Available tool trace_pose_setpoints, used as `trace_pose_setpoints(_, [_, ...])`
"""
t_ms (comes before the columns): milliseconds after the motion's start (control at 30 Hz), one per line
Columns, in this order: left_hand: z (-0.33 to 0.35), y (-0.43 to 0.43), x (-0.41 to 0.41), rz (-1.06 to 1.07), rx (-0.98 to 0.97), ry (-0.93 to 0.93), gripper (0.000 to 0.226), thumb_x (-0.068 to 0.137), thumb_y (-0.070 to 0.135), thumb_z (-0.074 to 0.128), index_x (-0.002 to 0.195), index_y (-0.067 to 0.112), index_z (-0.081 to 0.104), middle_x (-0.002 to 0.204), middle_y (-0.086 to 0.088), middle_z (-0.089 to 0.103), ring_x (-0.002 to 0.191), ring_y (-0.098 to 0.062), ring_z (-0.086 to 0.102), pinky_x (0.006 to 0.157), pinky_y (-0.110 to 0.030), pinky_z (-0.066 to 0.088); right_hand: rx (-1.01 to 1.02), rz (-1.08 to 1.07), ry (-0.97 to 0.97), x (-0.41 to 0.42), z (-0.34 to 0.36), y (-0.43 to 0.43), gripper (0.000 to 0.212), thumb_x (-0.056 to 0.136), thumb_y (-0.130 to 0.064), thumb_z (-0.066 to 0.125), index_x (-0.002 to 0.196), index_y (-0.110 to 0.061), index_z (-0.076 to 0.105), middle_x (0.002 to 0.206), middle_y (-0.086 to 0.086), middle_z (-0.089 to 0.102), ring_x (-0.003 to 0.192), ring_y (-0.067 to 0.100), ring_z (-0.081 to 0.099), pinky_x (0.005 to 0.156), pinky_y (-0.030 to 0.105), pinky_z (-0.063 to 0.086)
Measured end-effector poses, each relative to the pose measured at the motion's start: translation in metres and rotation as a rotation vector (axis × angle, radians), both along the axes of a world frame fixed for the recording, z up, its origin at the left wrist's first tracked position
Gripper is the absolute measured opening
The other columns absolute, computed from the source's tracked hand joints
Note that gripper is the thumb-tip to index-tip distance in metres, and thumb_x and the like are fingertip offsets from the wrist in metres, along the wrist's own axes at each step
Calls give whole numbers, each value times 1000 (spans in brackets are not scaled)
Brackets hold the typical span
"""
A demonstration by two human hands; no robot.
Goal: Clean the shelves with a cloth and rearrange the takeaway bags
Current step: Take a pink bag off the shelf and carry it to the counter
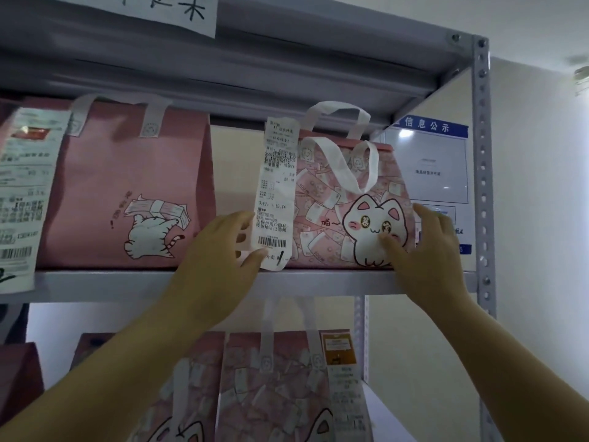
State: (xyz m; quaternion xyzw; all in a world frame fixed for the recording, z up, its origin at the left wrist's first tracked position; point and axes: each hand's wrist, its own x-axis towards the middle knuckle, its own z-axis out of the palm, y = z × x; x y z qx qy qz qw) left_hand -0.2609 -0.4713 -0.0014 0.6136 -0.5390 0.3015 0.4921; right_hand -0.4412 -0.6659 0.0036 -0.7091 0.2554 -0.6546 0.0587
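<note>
We face a grey metal shelf, the cat-print bag at its right end beside a plain pink bag, our left hand and right hand gripping its sides, long receipt under our left thumb.

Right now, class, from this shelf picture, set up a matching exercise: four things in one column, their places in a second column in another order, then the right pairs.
1 cat-face bag
2 long receipt
3 handwritten paper sign
4 orange label

A above all the bags
B on the lower bag, under the shelf board
C held between left hand and right hand
D hanging down the cat-face bag's front

Pairs: 1-C, 2-D, 3-A, 4-B
</note>
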Motion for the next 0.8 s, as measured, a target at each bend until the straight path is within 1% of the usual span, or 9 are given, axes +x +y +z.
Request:
trace_pose_setpoints(100, [-1, 15, -6, 42, -57, -81, 46, 83, 21, 67, 126, 16, 52, 115, 4, 54, 102, -11, 56, 78, -25, 52, -46, 21, -60, 0, 0, 16, 58, 83, -32, 66, 133, -14, 43, 131, 10, 45, 118, 29, 45, 94, 46, 47])
trace_pose_setpoints(167, [-2, 30, -8, 50, -91, -118, 42, 81, 20, 69, 121, 15, 56, 107, 5, 55, 94, -10, 58, 73, -18, 50, -94, 55, -101, 1, -3, 32, 52, 83, -31, 67, 128, -13, 47, 125, 9, 49, 113, 28, 49, 89, 50, 51])
trace_pose_setpoints(200, [-3, 38, -9, 52, -99, -129, 40, 81, 21, 70, 118, 15, 58, 104, 6, 56, 91, -9, 59, 72, -16, 49, -122, 74, -116, 2, -5, 41, 49, 84, -31, 67, 125, -13, 49, 121, 7, 50, 109, 25, 51, 86, 50, 52])
trace_pose_setpoints(333, [-11, 74, -10, -2, -82, -149, 34, 79, 30, 68, 110, 19, 59, 95, 10, 58, 86, -2, 59, 66, -13, 51, -197, 147, -147, 10, -16, 89, 41, 82, -33, 62, 115, -10, 55, 107, -4, 51, 99, 15, 54, 81, 39, 53])
trace_pose_setpoints(433, [-23, 104, -8, -72, -70, -141, 27, 81, 36, 67, 104, 25, 59, 95, 17, 59, 87, 0, 60, 72, -15, 51, -212, 223, -149, 21, -29, 126, 33, 82, -30, 62, 110, -11, 58, 104, -3, 57, 94, 12, 57, 78, 32, 52])
trace_pose_setpoints(533, [-39, 141, 4, -91, -37, -129, 26, 77, 40, 64, 100, 30, 59, 96, 20, 61, 87, 1, 60, 68, -14, 51, -214, 307, -118, 40, -47, 168, 23, 83, -25, 63, 103, -15, 60, 98, -3, 59, 90, 10, 59, 73, 24, 51])
trace_pose_setpoints(633, [-61, 179, 23, -90, 23, -77, 28, 76, 46, 60, 99, 29, 60, 93, 19, 62, 86, 1, 61, 66, -11, 50, -169, 377, -41, 65, -69, 208, 19, 84, -25, 63, 100, -16, 62, 95, -3, 62, 90, 10, 60, 73, 29, 52])
trace_pose_setpoints(700, [-78, 206, 36, -57, 75, -42, 29, 77, 48, 64, 98, 29, 58, 92, 19, 61, 87, 2, 60, 67, -8, 48, -140, 421, 1, 83, -84, 233, 21, 84, -30, 62, 99, -15, 63, 93, -3, 63, 87, 11, 60, 73, 30, 53])
trace_pose_setpoints(800, [-103, 242, 57, 9, 150, 35, 29, 79, 49, 66, 100, 30, 58, 90, 22, 60, 88, 5, 58, 71, -7, 48, -90, 483, 98, 107, -107, 267, 20, 84, -36, 61, 96, -20, 62, 89, -9, 60, 83, 4, 58, 71, 16, 48])
